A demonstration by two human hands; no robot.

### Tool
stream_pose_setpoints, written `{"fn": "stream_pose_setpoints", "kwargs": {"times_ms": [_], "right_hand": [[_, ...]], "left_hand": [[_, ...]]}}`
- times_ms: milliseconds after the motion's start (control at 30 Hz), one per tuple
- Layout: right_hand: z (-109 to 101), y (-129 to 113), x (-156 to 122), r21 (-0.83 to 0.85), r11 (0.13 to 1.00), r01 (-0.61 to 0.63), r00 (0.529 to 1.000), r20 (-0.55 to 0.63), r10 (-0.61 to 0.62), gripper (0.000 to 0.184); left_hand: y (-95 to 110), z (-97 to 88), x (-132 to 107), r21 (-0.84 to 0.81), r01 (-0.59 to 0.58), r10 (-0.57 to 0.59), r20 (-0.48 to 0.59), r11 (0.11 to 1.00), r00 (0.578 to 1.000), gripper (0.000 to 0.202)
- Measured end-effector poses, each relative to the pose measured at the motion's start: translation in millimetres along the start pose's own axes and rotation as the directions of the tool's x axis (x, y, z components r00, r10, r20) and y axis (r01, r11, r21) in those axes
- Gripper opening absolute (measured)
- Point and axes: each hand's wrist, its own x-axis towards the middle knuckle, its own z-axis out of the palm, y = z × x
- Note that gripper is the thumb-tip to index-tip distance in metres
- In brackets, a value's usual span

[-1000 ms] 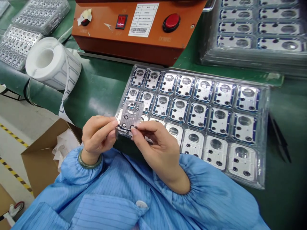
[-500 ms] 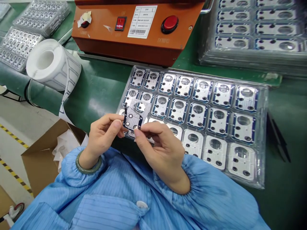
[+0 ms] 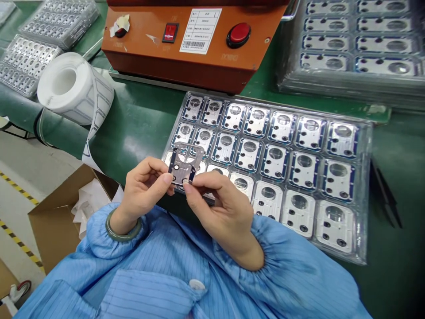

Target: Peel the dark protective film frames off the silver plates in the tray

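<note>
Both my left hand [image 3: 144, 188] and my right hand [image 3: 219, 204] pinch a small square metal plate [image 3: 181, 168] with dark edges and round holes. A thin, translucent sheet seems to lie against it, though its exact layering cannot be told. My hands hover over the near left corner of a clear plastic tray [image 3: 365, 186]. The tray holds several rows of similar metal plates with blue edges [image 3: 275, 161]. My fingers hide the tray's nearest left cells.
An orange machine [image 3: 195, 48] with a red button stands behind the tray. A roll of white labels [image 3: 64, 79] sits at the left, near stacked trays [image 3: 26, 64]. Black tweezers [image 3: 385, 195] lie right. More stacked trays [image 3: 352, 57] stand back right. A cardboard box [image 3: 56, 226] is below left.
The plate has turned in my fingers, and its dark-edged face now overlaps the translucent sheet more closely. My hands have stayed over the same tray corner.
</note>
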Motion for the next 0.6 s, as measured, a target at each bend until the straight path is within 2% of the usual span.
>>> {"fn": "stream_pose_setpoints", "kwargs": {"times_ms": [133,400,533,600], "right_hand": [[-0.1,-0.9,0.6,-0.002,1.0,0.009,1.0,0.029,-0.009,0.016],[-0.8,-2.9,2.1,-0.035,0.999,-0.015,0.994,0.104,0.018,0.011],[-1.5,-4.0,2.8,-0.033,0.999,0.002,0.99,0.139,0.002,0.011],[-1.5,-4.4,2.9,-0.028,1.0,0.003,0.989,0.147,0.001,0.012]], "left_hand": [[-5.8,-0.8,0.3,-0.041,-0.02,0.021,0.019,0.999,1.0,0.005],[-1.0,6.4,3.5,0.084,-0.088,0.097,-0.114,0.993,0.989,0.011],[-6.0,4.0,1.6,0.024,-0.093,0.095,-0.095,0.995,0.991,0.011],[-7.9,3.4,2.1,0.044,-0.128,0.132,-0.102,0.991,0.986,0.012]]}}
